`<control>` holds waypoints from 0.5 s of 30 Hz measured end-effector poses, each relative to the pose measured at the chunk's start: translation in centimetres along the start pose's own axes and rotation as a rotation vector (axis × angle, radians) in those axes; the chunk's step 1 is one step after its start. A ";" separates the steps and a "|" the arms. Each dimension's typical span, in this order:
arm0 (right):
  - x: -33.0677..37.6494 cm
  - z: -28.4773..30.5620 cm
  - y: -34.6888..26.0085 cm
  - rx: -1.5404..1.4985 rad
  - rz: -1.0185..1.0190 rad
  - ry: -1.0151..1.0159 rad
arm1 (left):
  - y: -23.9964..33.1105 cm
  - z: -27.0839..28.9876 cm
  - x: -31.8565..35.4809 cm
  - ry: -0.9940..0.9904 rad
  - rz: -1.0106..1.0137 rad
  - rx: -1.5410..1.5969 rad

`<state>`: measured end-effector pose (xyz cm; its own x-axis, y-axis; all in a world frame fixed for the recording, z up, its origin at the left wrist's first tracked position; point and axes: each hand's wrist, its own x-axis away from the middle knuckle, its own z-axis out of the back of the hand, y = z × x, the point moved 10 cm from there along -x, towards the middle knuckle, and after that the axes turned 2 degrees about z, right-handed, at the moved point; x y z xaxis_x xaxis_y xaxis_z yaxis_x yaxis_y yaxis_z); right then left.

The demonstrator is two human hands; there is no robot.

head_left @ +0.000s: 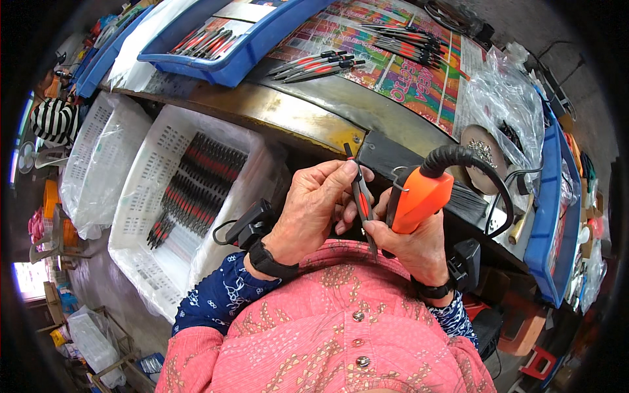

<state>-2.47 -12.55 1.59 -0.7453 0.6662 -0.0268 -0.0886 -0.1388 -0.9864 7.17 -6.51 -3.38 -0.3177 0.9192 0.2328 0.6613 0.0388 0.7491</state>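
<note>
My left hand (309,204) pinches the upper part of a slim grey-and-black tool (362,195) with a red-orange inlay, held nearly upright in front of my chest. My right hand (419,245) grips an orange electric screwdriver (422,201) with a thick black cord. Its thumb also presses against the lower part of the slim tool. The screwdriver's tip is hidden by my hand. Beyond, a round dish (481,147) holds many small metal screws. Similar slim tools (318,65) lie in a pile on the table.
A white crate (141,173) to the left holds rows of these tools. A blue tray (229,69) with more stands at the table's far left. Another pile (413,44) lies far back. Clear plastic bags (504,85) and a long blue tray (557,262) are at right.
</note>
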 end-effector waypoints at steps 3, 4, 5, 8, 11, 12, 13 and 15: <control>-0.1 -0.2 -0.4 0.042 0.019 -0.015 | -0.1 0.3 0.2 0.041 -0.019 -0.002; -0.2 -0.2 -0.4 0.083 0.009 -0.014 | -0.1 0.3 0.2 0.046 -0.025 -0.007; -0.2 -0.4 -0.7 0.042 0.021 -0.028 | -0.1 0.3 0.2 0.054 -0.028 -0.015; -0.3 -0.7 -1.0 -0.040 -0.009 -0.044 | -0.1 0.3 0.2 0.066 -0.038 -0.006; -0.4 -1.0 -1.0 -0.118 -0.063 -0.052 | 0.0 0.2 0.3 0.070 -0.044 0.001; -0.4 -1.1 -1.0 -0.144 -0.082 -0.049 | 0.0 0.2 0.2 0.076 -0.047 0.007; -0.4 -1.3 -1.1 -0.179 -0.089 -0.061 | 0.1 0.2 0.2 0.081 -0.049 0.012; -0.5 -1.3 -1.3 -0.127 -0.084 -0.077 | 0.3 0.3 0.2 0.086 -0.063 -0.008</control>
<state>-1.10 -11.76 2.66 -0.7879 0.6124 0.0642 -0.0720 0.0118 -0.9973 7.49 -6.14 -3.31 -0.4158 0.8781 0.2366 0.6327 0.0924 0.7688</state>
